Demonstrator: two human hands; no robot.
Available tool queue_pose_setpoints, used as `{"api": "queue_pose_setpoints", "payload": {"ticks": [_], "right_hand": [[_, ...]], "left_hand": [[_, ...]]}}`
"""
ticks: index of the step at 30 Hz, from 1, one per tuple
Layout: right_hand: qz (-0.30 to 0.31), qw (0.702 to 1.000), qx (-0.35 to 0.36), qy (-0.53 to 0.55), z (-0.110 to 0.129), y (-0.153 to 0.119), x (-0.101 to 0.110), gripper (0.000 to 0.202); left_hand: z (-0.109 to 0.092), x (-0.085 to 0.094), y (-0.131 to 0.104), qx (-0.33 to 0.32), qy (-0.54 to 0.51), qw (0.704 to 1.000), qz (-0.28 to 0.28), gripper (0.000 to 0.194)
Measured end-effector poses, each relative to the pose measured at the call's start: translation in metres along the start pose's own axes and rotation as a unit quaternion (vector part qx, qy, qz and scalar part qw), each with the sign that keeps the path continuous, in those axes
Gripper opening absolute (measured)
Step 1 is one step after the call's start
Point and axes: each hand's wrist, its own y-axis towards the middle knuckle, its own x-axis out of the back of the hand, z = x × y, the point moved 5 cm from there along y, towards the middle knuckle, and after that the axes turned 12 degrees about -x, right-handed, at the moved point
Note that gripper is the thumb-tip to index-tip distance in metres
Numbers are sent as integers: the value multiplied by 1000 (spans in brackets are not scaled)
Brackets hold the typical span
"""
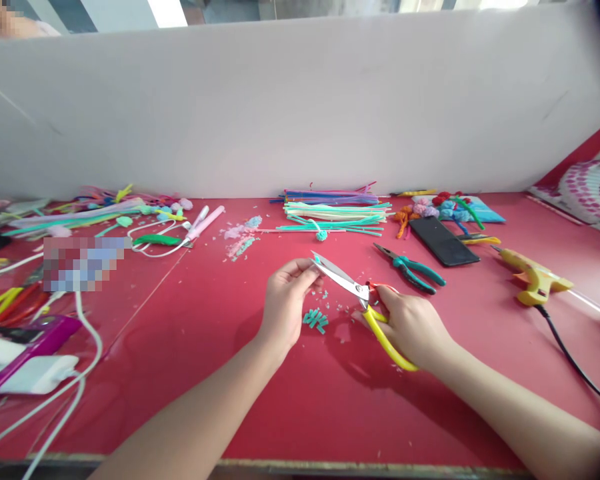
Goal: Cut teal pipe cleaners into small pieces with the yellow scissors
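My right hand (415,327) grips a pair of scissors (344,280) with yellow and orange handles, its blades pointing left and slightly parted. Near the blade tips, my left hand (285,303) pinches a short teal pipe cleaner piece (317,259); much of that piece is hidden by the fingers and blades. Just below the blades, a small heap of cut teal pipe cleaner pieces (315,321) lies on the red table (220,373), with fine fluff scattered around it. Behind the hands sits a small teal pipe cleaner ball (321,235).
Bundled pipe cleaners (333,212) lie along the white partition (300,113). To the right are teal-handled pliers (413,270), a black phone (444,241) and a yellow glue gun (537,277) with its cord. White cables (87,320) and tools crowd the left side.
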Motion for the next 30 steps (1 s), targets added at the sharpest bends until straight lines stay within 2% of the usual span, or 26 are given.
{"api": "queue_pose_setpoints", "payload": {"ticks": [30], "right_hand": [[10,1000,-2,-30,-3,-1,-4,38]], "left_hand": [[0,-1,0,-10,1,1000,14,12]]}}
